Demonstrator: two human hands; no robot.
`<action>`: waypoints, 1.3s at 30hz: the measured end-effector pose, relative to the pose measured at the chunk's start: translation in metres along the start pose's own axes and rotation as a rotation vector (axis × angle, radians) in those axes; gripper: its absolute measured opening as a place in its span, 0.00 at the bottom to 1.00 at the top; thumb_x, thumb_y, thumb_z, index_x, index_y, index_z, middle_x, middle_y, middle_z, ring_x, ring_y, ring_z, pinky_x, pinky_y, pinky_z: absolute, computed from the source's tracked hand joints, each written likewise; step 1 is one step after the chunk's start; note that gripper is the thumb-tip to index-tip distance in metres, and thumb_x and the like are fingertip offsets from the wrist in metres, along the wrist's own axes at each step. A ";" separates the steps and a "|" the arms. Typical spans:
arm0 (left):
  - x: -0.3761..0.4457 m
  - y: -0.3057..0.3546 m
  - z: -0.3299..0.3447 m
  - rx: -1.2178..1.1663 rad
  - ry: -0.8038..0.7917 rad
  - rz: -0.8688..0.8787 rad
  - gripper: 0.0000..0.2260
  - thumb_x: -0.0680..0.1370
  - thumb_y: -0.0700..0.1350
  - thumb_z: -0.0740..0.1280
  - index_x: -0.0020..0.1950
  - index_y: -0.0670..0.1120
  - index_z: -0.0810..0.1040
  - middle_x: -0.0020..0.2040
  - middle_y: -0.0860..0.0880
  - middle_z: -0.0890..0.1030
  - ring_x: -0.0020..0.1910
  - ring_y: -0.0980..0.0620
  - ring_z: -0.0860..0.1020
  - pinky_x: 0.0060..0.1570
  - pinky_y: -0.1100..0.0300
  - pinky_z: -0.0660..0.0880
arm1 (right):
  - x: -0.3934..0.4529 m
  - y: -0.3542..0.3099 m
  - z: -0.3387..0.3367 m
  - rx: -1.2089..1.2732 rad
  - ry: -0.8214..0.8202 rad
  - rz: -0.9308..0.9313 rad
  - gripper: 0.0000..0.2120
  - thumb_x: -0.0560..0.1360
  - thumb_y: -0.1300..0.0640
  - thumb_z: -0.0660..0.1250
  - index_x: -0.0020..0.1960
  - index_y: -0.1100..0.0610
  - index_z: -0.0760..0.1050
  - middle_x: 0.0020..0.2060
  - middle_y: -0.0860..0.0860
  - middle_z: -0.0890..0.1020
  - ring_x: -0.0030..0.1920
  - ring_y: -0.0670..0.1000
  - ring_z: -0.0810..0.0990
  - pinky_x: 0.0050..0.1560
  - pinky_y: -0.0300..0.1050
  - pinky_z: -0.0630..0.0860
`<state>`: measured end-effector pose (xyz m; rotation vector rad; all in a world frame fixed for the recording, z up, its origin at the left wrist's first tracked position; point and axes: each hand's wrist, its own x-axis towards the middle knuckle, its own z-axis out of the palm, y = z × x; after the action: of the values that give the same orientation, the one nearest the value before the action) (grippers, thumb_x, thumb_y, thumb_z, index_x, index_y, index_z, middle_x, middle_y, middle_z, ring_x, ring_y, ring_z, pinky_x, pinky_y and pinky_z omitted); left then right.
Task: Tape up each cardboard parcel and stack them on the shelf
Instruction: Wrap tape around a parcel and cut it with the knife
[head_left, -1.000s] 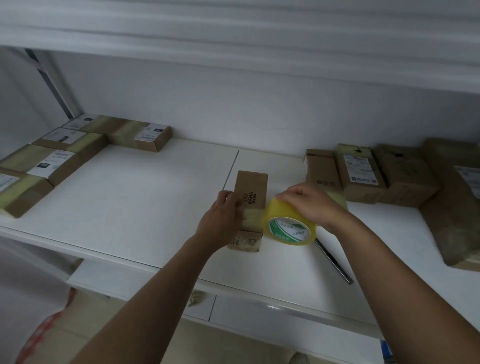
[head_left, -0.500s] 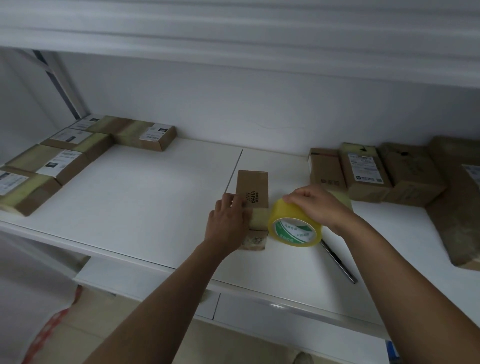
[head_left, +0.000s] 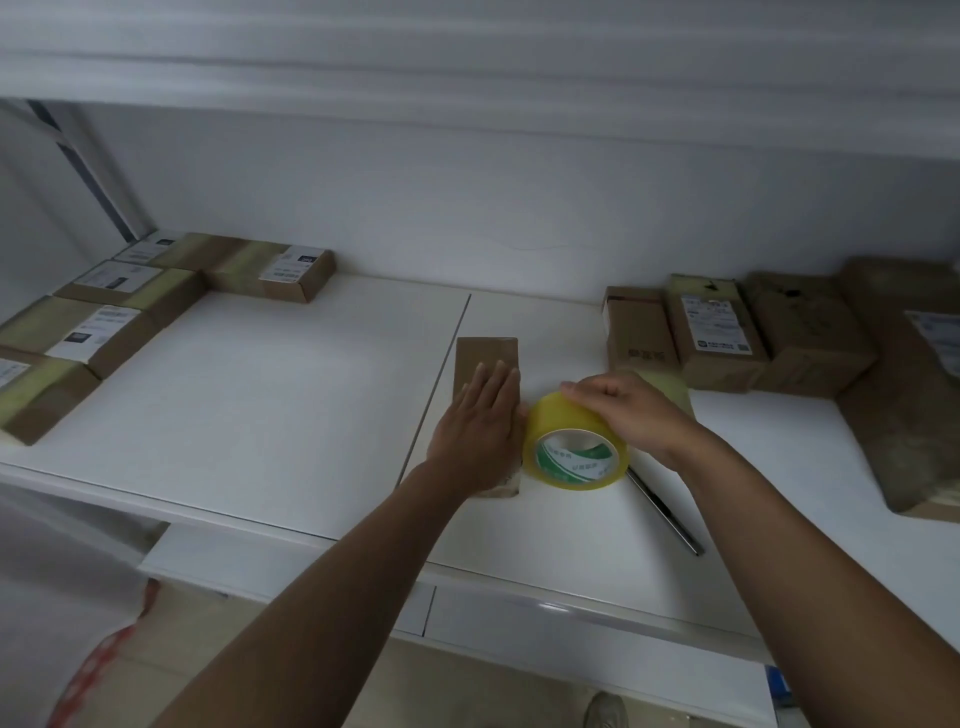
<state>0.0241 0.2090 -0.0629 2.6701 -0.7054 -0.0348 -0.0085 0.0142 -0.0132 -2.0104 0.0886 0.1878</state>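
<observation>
Room: bare shelf left of box
Box: mid-shelf, near front edge
Left hand: flat, pressing box top
Right hand: gripping tape, touching box's right side

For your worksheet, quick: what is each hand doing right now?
Left hand: open, fingers straight, pressing flat on the small brown cardboard parcel.
Right hand: closed, gripping the yellow roll of packing tape.
</observation>
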 end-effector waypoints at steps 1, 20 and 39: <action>0.003 -0.002 0.003 0.067 -0.001 0.007 0.26 0.85 0.53 0.44 0.82 0.44 0.51 0.82 0.45 0.52 0.81 0.46 0.47 0.78 0.51 0.43 | 0.000 0.003 0.001 0.004 0.020 0.003 0.23 0.78 0.42 0.66 0.46 0.64 0.80 0.36 0.55 0.79 0.39 0.52 0.79 0.45 0.47 0.73; 0.001 -0.004 0.007 0.217 -0.052 0.026 0.41 0.74 0.63 0.26 0.82 0.48 0.50 0.82 0.44 0.50 0.81 0.41 0.47 0.79 0.46 0.45 | -0.014 0.062 -0.008 -0.671 0.039 -0.175 0.23 0.72 0.61 0.69 0.65 0.52 0.68 0.56 0.51 0.73 0.55 0.54 0.74 0.51 0.54 0.74; -0.005 -0.017 0.004 0.152 -0.030 0.034 0.38 0.70 0.63 0.72 0.76 0.58 0.62 0.82 0.48 0.45 0.80 0.42 0.42 0.71 0.38 0.64 | -0.024 0.061 -0.001 -0.755 0.066 -0.112 0.30 0.75 0.57 0.68 0.74 0.47 0.62 0.60 0.50 0.70 0.60 0.55 0.73 0.51 0.52 0.76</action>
<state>0.0270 0.2233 -0.0732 2.8065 -0.7916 -0.0122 -0.0408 -0.0136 -0.0634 -2.7656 -0.0665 0.0854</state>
